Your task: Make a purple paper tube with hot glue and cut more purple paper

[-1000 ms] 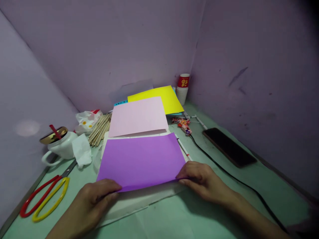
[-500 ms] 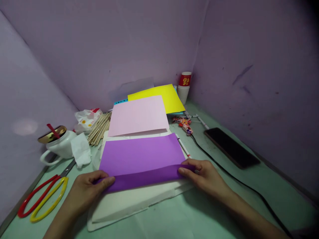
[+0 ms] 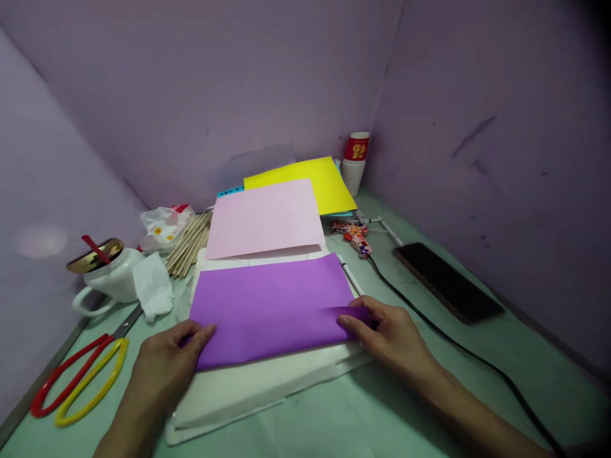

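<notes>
A purple paper sheet (image 3: 272, 299) lies on a stack of white sheets (image 3: 258, 388) in front of me, its near edge folded up and over towards the far edge. My left hand (image 3: 165, 362) pinches the folded flap at its left corner. My right hand (image 3: 389, 334) pinches the flap at its right corner. Both hands are closed on the paper. Beyond it lie a pale pink sheet (image 3: 265, 216) and a yellow sheet (image 3: 305, 181).
Red and yellow scissors (image 3: 76, 378), a white mug with a gold lid (image 3: 102, 277), a crumpled tissue (image 3: 153, 286) and wooden sticks (image 3: 188, 242) sit on the left. A dark phone (image 3: 449, 283), a black cable (image 3: 458, 353), a pen (image 3: 351, 277) and stacked paper cups (image 3: 356, 162) lie to the right.
Both hands have carried the near edge of the purple sheet up and away from me, folding it over itself. More of the white stack now shows below.
</notes>
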Motion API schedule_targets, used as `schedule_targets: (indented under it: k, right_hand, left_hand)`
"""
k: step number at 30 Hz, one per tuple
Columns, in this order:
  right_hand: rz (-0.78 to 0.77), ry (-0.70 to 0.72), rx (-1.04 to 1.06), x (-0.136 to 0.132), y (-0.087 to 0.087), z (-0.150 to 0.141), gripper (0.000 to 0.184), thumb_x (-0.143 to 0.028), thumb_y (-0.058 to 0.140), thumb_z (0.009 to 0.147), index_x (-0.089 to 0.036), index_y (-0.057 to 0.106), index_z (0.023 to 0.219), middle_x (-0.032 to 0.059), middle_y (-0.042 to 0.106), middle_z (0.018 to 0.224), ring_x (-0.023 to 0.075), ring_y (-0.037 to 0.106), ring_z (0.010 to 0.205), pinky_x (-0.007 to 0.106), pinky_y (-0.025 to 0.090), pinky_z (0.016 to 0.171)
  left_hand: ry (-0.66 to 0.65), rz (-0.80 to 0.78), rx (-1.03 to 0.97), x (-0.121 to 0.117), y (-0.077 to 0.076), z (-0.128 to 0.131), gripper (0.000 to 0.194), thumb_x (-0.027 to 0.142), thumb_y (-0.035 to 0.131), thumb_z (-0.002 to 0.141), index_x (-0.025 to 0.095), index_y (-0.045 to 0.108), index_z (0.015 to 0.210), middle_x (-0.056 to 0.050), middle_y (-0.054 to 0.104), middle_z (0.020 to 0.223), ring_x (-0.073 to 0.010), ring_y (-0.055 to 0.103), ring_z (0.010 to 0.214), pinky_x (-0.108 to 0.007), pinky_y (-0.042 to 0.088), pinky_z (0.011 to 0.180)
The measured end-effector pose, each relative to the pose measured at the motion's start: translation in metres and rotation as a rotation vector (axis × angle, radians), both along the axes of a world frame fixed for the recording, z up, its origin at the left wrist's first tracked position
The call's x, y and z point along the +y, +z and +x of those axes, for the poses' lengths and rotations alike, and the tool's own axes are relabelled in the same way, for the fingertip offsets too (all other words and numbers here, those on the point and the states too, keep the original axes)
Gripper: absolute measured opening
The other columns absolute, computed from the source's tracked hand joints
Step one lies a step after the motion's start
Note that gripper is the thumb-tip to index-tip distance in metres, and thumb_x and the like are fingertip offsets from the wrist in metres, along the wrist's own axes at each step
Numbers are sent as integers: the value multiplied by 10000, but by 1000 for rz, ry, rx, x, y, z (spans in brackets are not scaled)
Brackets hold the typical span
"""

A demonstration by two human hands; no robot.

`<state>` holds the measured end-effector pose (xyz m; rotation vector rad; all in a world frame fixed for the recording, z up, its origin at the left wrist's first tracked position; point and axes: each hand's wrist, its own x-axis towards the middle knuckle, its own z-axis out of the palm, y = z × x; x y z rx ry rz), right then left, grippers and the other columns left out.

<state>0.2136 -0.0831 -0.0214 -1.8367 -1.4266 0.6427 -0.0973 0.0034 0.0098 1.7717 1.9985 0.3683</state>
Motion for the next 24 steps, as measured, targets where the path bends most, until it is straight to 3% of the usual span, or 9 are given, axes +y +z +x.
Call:
schedule_targets:
  k: [10, 13, 16, 18, 21, 24]
  right_hand:
    - [80, -62, -204, 0, 1, -6, 237, -445, 572, 784, -223, 652, 805, -17, 623, 576, 152, 537, 504, 248, 360, 513]
    - [89, -71, -264, -2, -2, -6, 245, -455, 576, 784, -227, 654, 829, -21, 624, 571, 154, 536, 495, 251, 359, 519]
    - [99, -58, -264, -3, -5, -5, 239, -449, 568, 795, -227, 651, 825, -20, 634, 587, 154, 546, 507, 249, 363, 526]
    - [106, -56, -261, -3, -5, -6, 239, -450, 567, 795, -228, 651, 817, -19, 638, 590, 155, 549, 507, 249, 360, 523]
    - [101, -61, -265, -2, -4, -6, 241, -454, 570, 790, -228, 651, 805, -18, 640, 581, 162, 557, 506, 250, 354, 517]
    - [86, -59, -269, -2, -3, -6, 245, -454, 564, 791, -223, 647, 798, -12, 654, 594, 170, 576, 516, 253, 355, 519]
  left_hand:
    - [-22, 68, 555, -15, 6, 26, 421, 498, 262, 874, 267, 586, 738, -45, 656, 731, -277, 612, 732, -327, 369, 578]
    - [-76, 320, 708, -22, 4, 29, 414, 402, 267, 902, 209, 580, 712, -74, 646, 763, -274, 610, 714, -342, 388, 546]
    - [-163, 745, 707, -25, 0, 31, 304, 299, 383, 878, 116, 624, 847, -145, 653, 925, -322, 585, 924, -435, 448, 774]
    - [-211, 947, 620, -28, -2, 38, 275, 247, 474, 840, 61, 611, 990, -186, 636, 1056, -362, 520, 1076, -526, 374, 931]
    - [-394, 1062, 470, -39, -6, 57, 388, 193, 514, 819, 57, 521, 1183, -208, 557, 1233, -373, 399, 1233, -593, 281, 1006]
    - [-835, 987, 358, -52, -14, 78, 488, 238, 494, 840, 151, 421, 1314, -113, 458, 1382, -306, 248, 1352, -561, 151, 1091]
